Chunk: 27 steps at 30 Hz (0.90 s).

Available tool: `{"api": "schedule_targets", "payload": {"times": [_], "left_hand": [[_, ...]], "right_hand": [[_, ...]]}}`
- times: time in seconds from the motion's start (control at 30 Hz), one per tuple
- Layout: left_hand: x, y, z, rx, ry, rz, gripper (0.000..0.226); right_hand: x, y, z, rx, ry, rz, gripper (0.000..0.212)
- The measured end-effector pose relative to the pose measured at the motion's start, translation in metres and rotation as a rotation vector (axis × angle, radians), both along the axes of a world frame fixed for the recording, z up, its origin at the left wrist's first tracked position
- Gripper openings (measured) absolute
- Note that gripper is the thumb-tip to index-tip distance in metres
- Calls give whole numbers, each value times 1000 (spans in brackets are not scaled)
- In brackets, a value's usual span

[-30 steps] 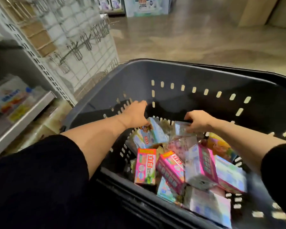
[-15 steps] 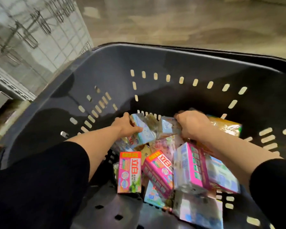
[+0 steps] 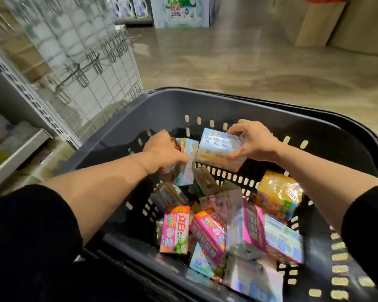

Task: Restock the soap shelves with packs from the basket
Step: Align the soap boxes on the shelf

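Observation:
A dark grey plastic basket (image 3: pixel 260 105) stands on the floor in front of me, holding several soap packs. My left hand (image 3: pixel 162 151) grips a pale blue and green soap pack (image 3: pixel 187 164) lifted above the pile. Close beside it, my right hand (image 3: pixel 252 141) holds a wrapped blue and yellow soap pack (image 3: pixel 216 149) at about the same height. Pink packs (image 3: pixel 207 234) and an orange and pink pack (image 3: pixel 174 229) lie in the basket's bottom. A yellow bag (image 3: pixel 277 192) leans at the right.
Store shelves (image 3: pixel 18 153) with goods stand at the left, beside a white wire grid panel with metal hooks (image 3: pixel 81 62). Tiled floor stretches beyond the basket. Detergent bottles (image 3: pixel 127 7) and a display box (image 3: pixel 181 12) stand far back.
Both hands have closed on packs and lifted them out of the pile. The view has tilted up, bringing the shelves and the aisle back into sight.

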<state>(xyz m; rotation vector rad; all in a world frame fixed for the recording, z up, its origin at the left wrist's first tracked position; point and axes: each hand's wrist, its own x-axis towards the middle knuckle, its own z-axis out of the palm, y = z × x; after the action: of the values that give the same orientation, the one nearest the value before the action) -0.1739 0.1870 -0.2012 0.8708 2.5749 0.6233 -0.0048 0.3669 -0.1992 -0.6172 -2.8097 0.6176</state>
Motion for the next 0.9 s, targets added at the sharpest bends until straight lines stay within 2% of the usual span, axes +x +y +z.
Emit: {"api": "schedule_targets", "payload": {"times": [0.07, 0.17, 0.2, 0.37, 0.5, 0.57, 0.73, 0.83, 0.9], "left_hand": [[-3, -15, 30, 110, 11, 38, 65], [2, -44, 76, 289, 17, 50, 33], [5, -56, 92, 335, 34, 51, 30], [7, -129, 143, 521, 93, 144, 43], [9, -203, 153, 652, 130, 220, 39], [9, -246, 149, 667, 182, 302, 37], [13, -355, 126, 665, 248, 525, 68], [21, -419, 108, 691, 286, 674, 63], [29, -457, 98, 681, 315, 767, 49]], "right_hand": [[-1, -4, 27, -125, 34, -14, 43], [-1, -23, 56, -389, 147, -38, 33], [-1, -33, 64, -475, 199, -39, 29], [-15, -92, 101, -753, 382, 8, 14], [-32, -144, 119, -871, 419, 163, 28], [-44, -177, 125, -822, 471, 264, 30], [-88, -271, 123, -513, 548, 502, 49], [-110, -331, 112, -353, 565, 648, 48], [-123, -368, 100, -225, 600, 742, 44]]}}
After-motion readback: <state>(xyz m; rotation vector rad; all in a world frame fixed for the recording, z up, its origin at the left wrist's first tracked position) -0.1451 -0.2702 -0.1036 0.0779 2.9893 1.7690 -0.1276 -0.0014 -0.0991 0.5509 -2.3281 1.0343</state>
